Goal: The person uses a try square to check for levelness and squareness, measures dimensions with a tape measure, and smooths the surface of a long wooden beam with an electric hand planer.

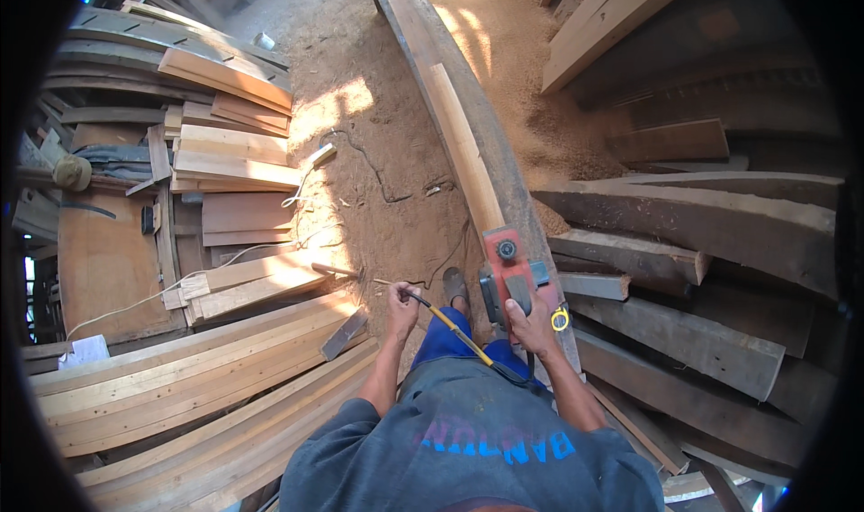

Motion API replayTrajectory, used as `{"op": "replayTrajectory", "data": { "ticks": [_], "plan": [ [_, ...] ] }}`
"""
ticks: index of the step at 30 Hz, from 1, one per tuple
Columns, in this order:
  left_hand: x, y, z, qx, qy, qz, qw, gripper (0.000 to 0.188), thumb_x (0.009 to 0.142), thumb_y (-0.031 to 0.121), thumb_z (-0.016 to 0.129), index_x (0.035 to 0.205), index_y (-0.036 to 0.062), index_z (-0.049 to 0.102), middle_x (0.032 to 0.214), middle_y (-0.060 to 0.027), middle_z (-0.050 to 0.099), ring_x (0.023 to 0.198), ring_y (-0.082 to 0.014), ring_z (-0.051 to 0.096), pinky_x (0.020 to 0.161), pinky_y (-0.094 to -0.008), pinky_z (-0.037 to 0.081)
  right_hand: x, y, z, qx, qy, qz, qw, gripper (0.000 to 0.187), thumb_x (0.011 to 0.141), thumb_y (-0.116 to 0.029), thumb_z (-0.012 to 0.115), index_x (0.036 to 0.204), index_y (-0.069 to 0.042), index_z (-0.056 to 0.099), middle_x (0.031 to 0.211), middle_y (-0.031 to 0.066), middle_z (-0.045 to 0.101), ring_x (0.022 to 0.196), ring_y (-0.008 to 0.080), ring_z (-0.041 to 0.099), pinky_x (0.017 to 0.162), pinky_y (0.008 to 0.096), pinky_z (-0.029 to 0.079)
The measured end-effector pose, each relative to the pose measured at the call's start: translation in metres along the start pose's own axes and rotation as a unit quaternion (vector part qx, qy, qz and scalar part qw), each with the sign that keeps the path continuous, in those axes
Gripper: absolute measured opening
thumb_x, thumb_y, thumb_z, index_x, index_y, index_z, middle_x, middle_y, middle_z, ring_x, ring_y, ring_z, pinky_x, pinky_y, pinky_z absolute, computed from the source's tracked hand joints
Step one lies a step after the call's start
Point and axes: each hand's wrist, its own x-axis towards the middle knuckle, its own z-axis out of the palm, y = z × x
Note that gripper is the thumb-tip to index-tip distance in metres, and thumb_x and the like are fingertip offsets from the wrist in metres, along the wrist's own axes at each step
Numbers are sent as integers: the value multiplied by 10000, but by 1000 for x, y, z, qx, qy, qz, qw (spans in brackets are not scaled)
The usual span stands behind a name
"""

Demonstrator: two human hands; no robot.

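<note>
My right hand (533,323) is closed round the rear handle of a red electric planer (500,242) with a black front knob. The planer rests at the near end of a long pale board (461,143), which lies along a narrow, grey bench (506,125). In my left hand (402,307), fingers pinched, is a power cord (445,319), black with yellow lengths. It runs past my waist and loops up toward the planer's rear. A thin light tip pokes out beyond my left fingers; I cannot make out what it is. A yellow ring-shaped object (560,319) lies right of the planer.
Stacked planks (238,166) and long boards (198,368) fill the left side. Heavy dark beams (684,332) lie at the right. A thin dark cable (369,166) crosses the dusty floor. Wood shavings (504,71) are heaped beyond the bench. My foot (456,287) stands beside it.
</note>
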Motion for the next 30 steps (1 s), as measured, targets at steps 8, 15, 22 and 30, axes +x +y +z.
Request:
{"op": "replayTrajectory", "data": {
  "ticks": [8,15,22,30],
  "plan": [
    [154,59,54,-361,83,-207,906,701,973,739,395,1331,137,415,992,-123,634,783,-221,624,683,-353,532,218,-75,32,-12,16,24,999,576,937,-435,642,1186,83,595,937,288,695,932,392,708,829,443,528],
    [203,114,192,-339,-21,-283,897,716,1036,664,227,1370,67,438,1221,-174,646,1096,-304,615,963,-399,467,437,-125,49,12,0,-23,1000,613,942,-497,617,1106,94,632,881,260,706,855,362,710,778,436,536],
    [197,152,208,140,35,-81,986,625,1061,359,387,1469,-115,360,1319,-350,562,1216,-486,537,1066,-496,394,595,-225,74,-13,-62,39,997,770,929,-586,565,1334,69,543,691,142,650,607,223,653,595,377,520],
    [208,183,197,156,-46,-101,982,634,1042,331,428,1509,-83,315,1182,-405,568,1086,-530,568,982,-546,436,707,-241,93,142,-83,12,986,494,948,-540,658,759,-84,643,610,13,593,526,133,580,506,289,478]
  ]
}}
